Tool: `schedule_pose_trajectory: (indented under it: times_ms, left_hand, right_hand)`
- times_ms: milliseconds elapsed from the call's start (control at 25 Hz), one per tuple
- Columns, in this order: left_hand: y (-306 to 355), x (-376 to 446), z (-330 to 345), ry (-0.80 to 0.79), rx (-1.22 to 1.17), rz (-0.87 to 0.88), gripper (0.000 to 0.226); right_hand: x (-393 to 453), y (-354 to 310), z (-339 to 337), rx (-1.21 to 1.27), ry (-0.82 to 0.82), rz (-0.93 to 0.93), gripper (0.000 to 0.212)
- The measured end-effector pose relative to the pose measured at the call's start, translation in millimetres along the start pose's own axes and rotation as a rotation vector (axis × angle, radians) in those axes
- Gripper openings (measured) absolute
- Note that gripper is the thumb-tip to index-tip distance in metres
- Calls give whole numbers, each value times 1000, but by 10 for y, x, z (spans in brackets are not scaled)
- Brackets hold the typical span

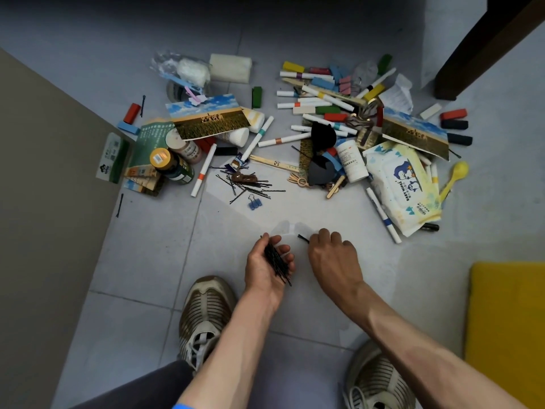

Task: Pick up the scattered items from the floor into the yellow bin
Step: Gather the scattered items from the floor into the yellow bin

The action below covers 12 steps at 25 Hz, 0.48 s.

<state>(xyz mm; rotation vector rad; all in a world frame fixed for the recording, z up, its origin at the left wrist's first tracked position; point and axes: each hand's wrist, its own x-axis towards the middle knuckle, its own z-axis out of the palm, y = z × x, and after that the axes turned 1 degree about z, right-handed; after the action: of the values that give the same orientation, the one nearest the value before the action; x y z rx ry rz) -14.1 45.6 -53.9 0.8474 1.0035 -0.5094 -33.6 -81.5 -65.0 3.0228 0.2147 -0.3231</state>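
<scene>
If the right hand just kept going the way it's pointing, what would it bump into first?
Probably bare floor, then the blue binder clip and the loose hairpins beyond. The right hand, pinching one hairpin, points up-left; depth is unclear.

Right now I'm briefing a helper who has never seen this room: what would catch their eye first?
Most striking is the colourful clutter of markers, blocks and bottles across the far tiles, with a baby wipes pack at its right side. Nearer, the left hand grips a bundle of black hairpins, while the right hand pinches a single hairpin just above the floor. The yellow bin waits at the right edge.
</scene>
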Motion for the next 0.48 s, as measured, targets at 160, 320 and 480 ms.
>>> schedule_pose_trajectory:
  times_ms: [160, 320, 480]
  left_hand:
    - [8, -16, 55, 21, 1, -9, 26]
    - [-28, -17, 244, 38, 7, -8, 24]
    - [-153, -192, 636, -73, 55, -40, 30]
  right_hand:
    - [146, 32, -62, 112, -128, 109, 2]
    - [141, 287, -221, 1124, -352, 524, 18]
    - [-160, 429, -630, 1426, -213, 592, 15]
